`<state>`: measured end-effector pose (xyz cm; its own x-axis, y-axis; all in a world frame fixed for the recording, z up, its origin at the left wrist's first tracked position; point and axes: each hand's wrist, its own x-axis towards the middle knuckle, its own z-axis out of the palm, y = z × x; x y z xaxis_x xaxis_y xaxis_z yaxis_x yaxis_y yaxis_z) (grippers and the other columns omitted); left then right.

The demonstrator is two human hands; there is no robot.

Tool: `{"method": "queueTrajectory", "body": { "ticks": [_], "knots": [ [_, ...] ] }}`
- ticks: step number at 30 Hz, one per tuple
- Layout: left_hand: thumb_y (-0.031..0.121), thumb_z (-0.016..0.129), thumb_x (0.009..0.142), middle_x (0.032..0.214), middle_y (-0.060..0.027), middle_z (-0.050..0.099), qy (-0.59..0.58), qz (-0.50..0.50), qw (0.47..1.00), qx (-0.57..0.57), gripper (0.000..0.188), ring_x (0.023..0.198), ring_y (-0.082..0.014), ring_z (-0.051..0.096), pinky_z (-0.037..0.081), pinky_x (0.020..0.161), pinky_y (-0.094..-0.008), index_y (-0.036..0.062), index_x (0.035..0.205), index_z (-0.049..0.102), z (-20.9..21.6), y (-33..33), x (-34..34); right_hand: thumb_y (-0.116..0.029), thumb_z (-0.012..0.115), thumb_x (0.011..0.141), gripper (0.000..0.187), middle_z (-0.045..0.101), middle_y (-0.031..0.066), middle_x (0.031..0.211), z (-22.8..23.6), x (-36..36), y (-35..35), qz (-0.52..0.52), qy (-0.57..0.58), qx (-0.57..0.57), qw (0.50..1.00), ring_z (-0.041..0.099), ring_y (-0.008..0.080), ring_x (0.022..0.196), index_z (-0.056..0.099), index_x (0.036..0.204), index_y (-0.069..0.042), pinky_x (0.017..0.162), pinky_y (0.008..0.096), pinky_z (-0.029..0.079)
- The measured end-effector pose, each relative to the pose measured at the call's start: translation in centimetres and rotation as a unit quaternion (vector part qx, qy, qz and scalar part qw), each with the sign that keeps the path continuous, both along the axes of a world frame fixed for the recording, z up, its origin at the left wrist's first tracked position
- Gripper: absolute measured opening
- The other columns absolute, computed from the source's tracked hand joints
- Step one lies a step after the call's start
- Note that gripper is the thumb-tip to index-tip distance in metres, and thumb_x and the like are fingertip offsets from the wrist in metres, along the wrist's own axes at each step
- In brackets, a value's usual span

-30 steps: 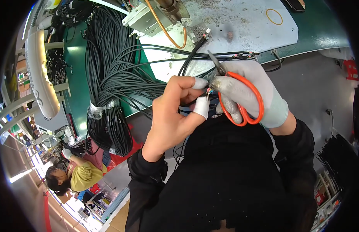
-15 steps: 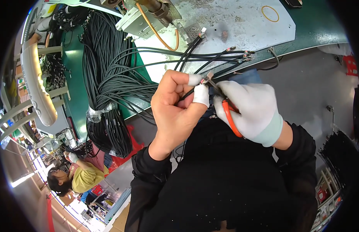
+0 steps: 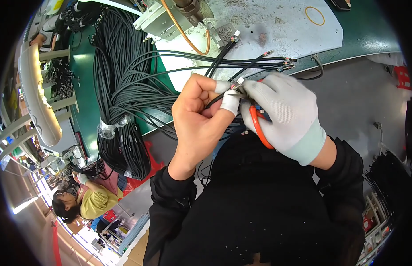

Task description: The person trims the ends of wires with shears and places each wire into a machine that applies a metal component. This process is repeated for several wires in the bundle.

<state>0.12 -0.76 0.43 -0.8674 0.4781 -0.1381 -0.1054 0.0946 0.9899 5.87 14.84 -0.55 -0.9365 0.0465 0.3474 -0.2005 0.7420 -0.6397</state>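
Note:
My left hand [image 3: 192, 122], white coverings on its thumb and index fingertip, pinches a black cable [image 3: 213, 101] near its end. A small metal-and-white connector [image 3: 239, 82] sticks out past those fingertips. In my gloved right hand [image 3: 285, 111] is a pair of pliers or cutters with orange-red handles [image 3: 260, 131]. Its jaws lie at the cable end, right by my left thumb; whether they bite on it is hard to see. Just beyond my hands, several other black cable ends [image 3: 259, 66] with connectors reach across the worktop.
A thick bundle of black cables [image 3: 121, 71] lies on the green table [image 3: 84, 106] at left, wrapped in clear film [image 3: 109, 128]. A metal machine [image 3: 164, 20] stands on the grey plate [image 3: 281, 26], near an orange ring [image 3: 315, 16]. Another person [image 3: 97, 199] works at far left.
The pliers have shifted slightly left and their jaws now sit closer to my left thumb. My right hand has turned a little. My left hand keeps its pinch on the cable.

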Motion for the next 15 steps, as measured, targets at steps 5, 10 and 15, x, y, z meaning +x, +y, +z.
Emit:
{"method": "queueTrajectory", "body": {
  "ticks": [5,10,15],
  "knots": [
    [-0.005,0.059,0.083,0.078,-0.0001,0.058,-0.067,-0.012,0.998,0.003,0.012,0.067,-0.0007,0.051,0.040,0.058,-0.0134,-0.0002,0.091,0.051,-0.7,-0.2,-0.7,-0.014,0.063,0.079,0.012,0.052,0.0111,0.058,0.2,0.3,-0.1,0.033,-0.088,-0.107,0.990,0.055,0.0237,0.052,0.057,0.080,-0.004,0.048,0.0330,0.041],
    [-0.005,0.058,0.083,0.077,-0.0001,0.058,-0.167,-0.045,0.979,0.112,0.010,0.063,-0.0007,0.049,0.037,0.052,-0.0141,0.0004,0.090,0.052,-1.1,-0.9,-2.0,-0.014,0.060,0.081,0.014,0.050,0.0108,0.056,0.6,-0.1,0.5,0.097,-0.272,-0.343,0.894,0.053,0.0182,0.050,0.056,0.076,-0.002,0.048,0.0308,0.040],
    [-0.003,0.057,0.085,0.075,0.0020,0.055,-0.173,-0.044,0.978,0.109,0.009,0.058,-0.0002,0.041,0.028,0.047,-0.0154,0.0011,0.091,0.053,-1.8,-1.5,-4.7,-0.016,0.057,0.084,0.019,0.052,0.0106,0.057,0.3,-2.5,2.0,0.030,-0.208,-0.296,0.932,0.051,0.0157,0.049,0.056,0.072,-0.001,0.047,0.0297,0.039]
  ]
}}
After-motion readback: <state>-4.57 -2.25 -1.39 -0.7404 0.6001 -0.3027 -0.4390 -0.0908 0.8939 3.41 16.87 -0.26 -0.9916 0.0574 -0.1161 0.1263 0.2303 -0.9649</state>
